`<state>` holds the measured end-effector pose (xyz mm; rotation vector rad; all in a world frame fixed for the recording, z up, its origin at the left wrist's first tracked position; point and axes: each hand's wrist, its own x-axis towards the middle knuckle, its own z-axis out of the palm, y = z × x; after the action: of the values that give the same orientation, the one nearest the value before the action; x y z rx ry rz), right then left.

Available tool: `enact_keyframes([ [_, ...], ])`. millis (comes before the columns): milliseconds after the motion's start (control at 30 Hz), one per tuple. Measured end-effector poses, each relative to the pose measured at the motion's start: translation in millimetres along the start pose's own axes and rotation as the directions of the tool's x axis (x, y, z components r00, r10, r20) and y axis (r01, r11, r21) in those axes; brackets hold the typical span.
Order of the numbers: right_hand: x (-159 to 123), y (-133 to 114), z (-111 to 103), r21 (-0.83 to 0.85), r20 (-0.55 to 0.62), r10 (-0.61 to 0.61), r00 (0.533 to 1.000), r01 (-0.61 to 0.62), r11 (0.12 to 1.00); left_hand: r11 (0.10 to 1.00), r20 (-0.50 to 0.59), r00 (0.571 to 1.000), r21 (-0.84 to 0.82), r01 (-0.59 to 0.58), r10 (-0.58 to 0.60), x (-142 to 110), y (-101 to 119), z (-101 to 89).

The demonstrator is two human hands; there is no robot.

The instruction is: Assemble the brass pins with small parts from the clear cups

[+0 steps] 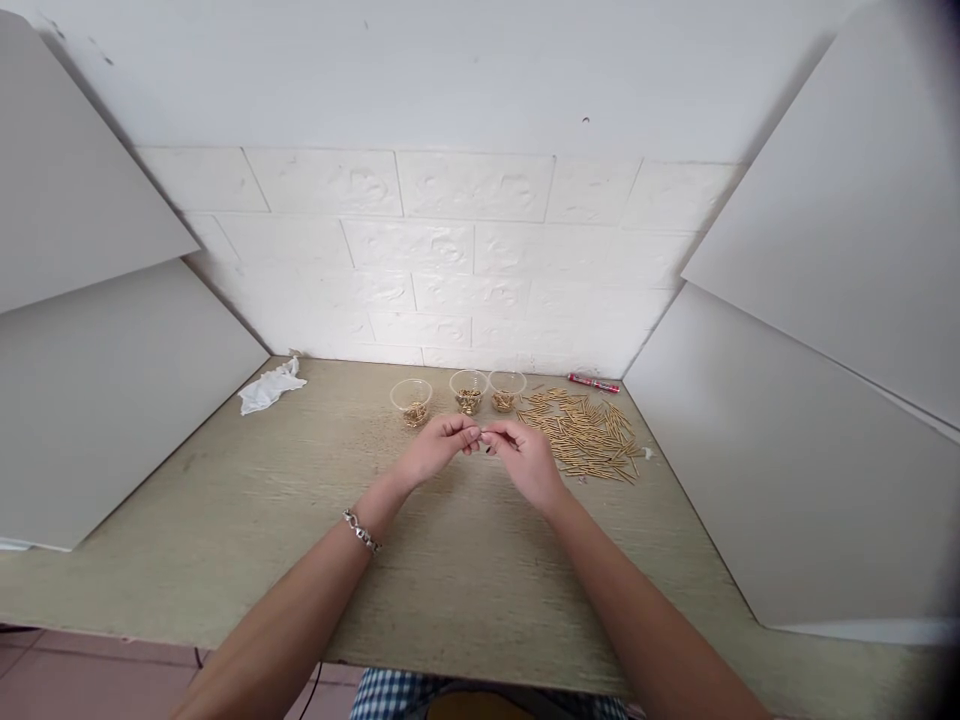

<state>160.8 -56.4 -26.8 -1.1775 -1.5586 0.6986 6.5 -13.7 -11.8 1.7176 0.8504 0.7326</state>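
My left hand (441,447) and my right hand (526,458) meet over the middle of the table, fingertips pinched close together. Whatever they pinch between them is too small to name. Just beyond my hands stand three clear plastic cups: a left cup (412,394), a middle cup (469,382) and a right cup (507,383), each with small gold-coloured pieces at the bottom. To the right of my right hand lies a spread pile of thin gold-coloured rods (592,435).
A crumpled white tissue (271,387) lies at the table's back left. A red tube-like item (594,383) rests behind the rods. White panels stand left (112,400) and right (810,480), with a white brick-pattern wall (442,270) at the back of the wooden table (465,580).
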Motion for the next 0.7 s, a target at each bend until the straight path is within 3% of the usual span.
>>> enact_keyframes([
  [167, -1.8, -0.7, 1.8, -0.071, -0.050, -0.020, 0.999, 0.017, 0.997, 1.000, -0.009, 1.000, 0.000, -0.002, 0.002, -0.7, 4.2, 1.0],
  [467, -6.0, 3.1, 7.6, -0.299, -0.093, -0.108, 0.990, 0.076, 0.951, 0.942, -0.104, 0.994, 0.335, 0.009, 0.027, -3.5, 7.1, 1.2],
  [700, -5.4, 1.1, 6.7, -0.308, -0.086, -0.093, 0.992, 0.062, 0.949, 0.944, -0.117, 0.993, 0.329, 0.012, 0.028, -3.0, 7.3, 3.4],
])
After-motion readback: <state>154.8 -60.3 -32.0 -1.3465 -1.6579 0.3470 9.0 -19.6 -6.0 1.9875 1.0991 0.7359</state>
